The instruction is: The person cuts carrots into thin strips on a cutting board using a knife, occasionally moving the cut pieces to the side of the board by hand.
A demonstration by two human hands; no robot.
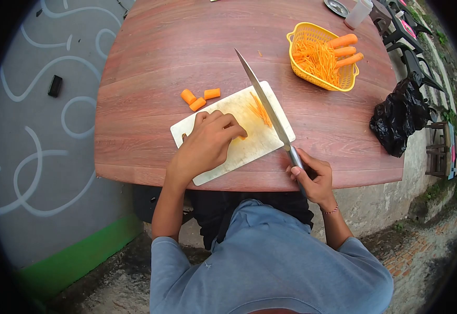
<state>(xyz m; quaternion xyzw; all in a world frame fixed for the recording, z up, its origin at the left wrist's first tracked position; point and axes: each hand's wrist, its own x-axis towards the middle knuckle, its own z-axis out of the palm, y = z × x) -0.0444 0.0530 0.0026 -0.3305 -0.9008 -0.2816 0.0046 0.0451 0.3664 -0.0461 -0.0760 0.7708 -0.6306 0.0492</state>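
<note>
My right hand (pixel 313 177) is wrapped around the metal handle of a long kitchen knife (pixel 264 98), whose blade slants up and left over the right part of a white cutting board (pixel 228 159). My left hand (pixel 211 137) rests on the board with its fingers curled down. A bit of orange carrot (pixel 243 137) peeks out at its fingertips, mostly hidden by the hand. Thin carrot strips (pixel 260 111) lie on the board beside the blade, apart from my left hand. Beyond the board's far left edge sit 3 short carrot chunks (pixel 197 103) on the table.
A yellow plastic basket (pixel 297 69) with shredded carrot and whole carrots (pixel 345 51) stands at the back right of the wooden table (pixel 186 42). Near the right edge is a black plastic bag (pixel 398 118). A bottle (pixel 358 13) and a metal dish (pixel 336 7) stand at the far corner.
</note>
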